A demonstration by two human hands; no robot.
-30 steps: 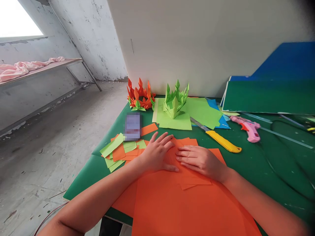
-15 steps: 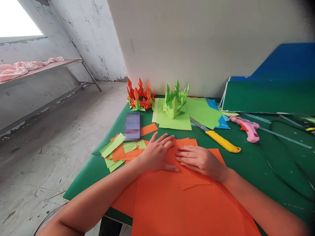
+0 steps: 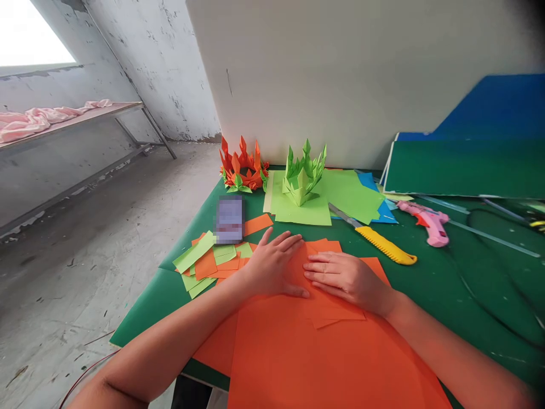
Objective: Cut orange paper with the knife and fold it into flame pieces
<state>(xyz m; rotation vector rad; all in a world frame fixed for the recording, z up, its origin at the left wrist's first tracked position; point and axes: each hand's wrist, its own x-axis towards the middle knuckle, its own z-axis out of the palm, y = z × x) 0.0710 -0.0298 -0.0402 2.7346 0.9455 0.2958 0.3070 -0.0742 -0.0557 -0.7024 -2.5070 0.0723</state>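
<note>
From where I stand, the left hand (image 3: 272, 264) and the right hand (image 3: 340, 276) are both bare, with slim, tapering fingers and small creases over the right knuckles. The left forearm (image 3: 191, 329) is bare past a dark fold near the elbow; the right forearm (image 3: 451, 343) is bare too, smooth, and narrows towards its wrist, which is also bare.

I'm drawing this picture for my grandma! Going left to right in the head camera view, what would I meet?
Pink cloth → blurred phone-like thing → left hand → right hand → pink glue gun.
</note>
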